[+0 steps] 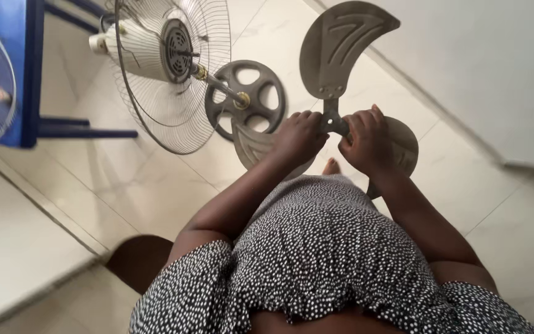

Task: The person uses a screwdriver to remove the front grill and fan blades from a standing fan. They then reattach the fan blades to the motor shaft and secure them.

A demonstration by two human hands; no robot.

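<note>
Both hands, left hand and right hand, grip tight the grey curved-bladed fan propeller at its hub.

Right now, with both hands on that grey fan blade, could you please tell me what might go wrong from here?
1. Both the left hand and right hand grip the grey three-bladed plastic fan blade at its hub; it could slip and fall onto the white tiled floor.
2. The stand fan's bare motor shaft juts from the wire rear guard near the hands and might poke them.
</note>
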